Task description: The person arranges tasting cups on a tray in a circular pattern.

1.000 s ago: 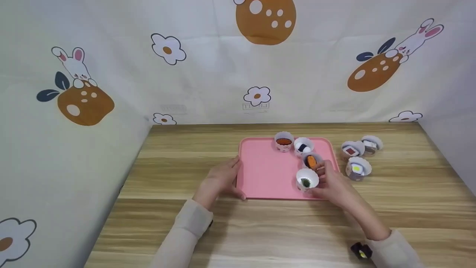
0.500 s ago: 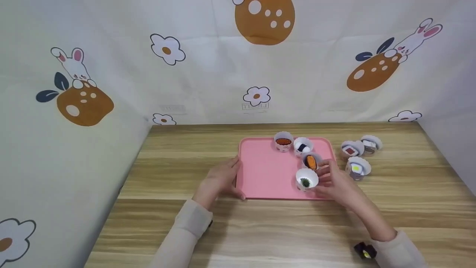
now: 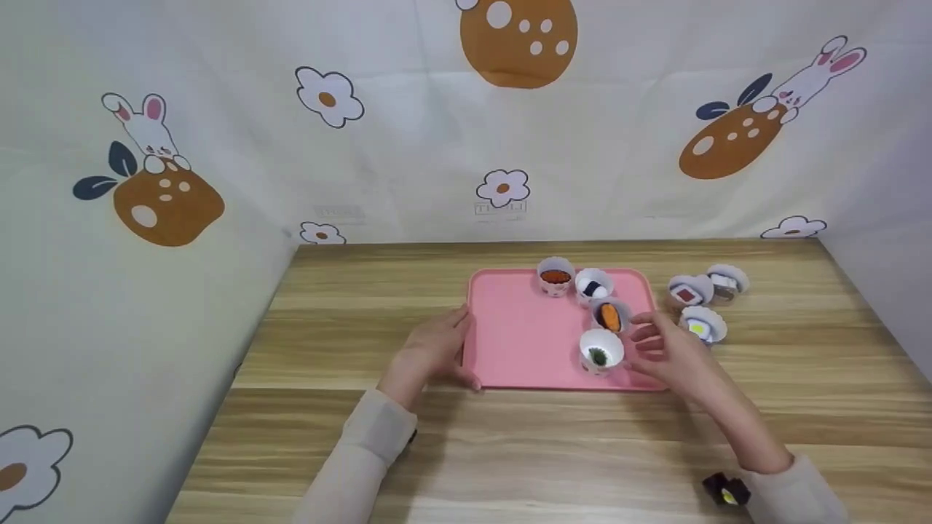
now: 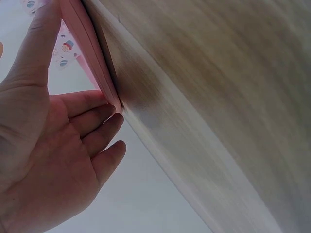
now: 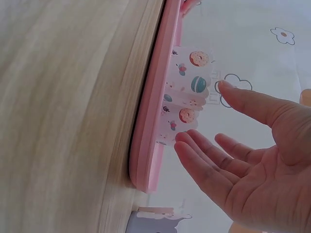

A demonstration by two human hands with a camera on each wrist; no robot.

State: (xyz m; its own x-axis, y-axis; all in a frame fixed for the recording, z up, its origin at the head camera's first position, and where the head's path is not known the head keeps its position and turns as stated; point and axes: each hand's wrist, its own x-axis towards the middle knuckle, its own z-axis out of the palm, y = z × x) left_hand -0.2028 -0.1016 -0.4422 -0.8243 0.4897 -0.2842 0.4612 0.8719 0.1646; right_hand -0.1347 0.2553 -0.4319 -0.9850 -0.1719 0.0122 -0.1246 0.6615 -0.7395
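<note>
A pink tray lies on the wooden table. My left hand rests against its left side, fingers at the left edge and thumb at the near corner. In the left wrist view the fingers of this hand are loosely extended. Along the tray's right part stand paper cups with toy sushi: a white cup with a green-topped piece, a cup with an orange-topped piece, and a cup with a black-banded piece. My right hand, fingers spread, hovers right of the nearest cups, holding nothing.
A cup with a red-brown topping stands at the tray's far edge. Right of the tray cluster a cup with a red-centred piece, a cup with a grey-white piece and a cup with a yellow-centred piece. A patterned curtain borders the table.
My right hand has let go of the white cup with the green-topped piece and drawn back to the right. The cups and my left hand have stayed in place.
</note>
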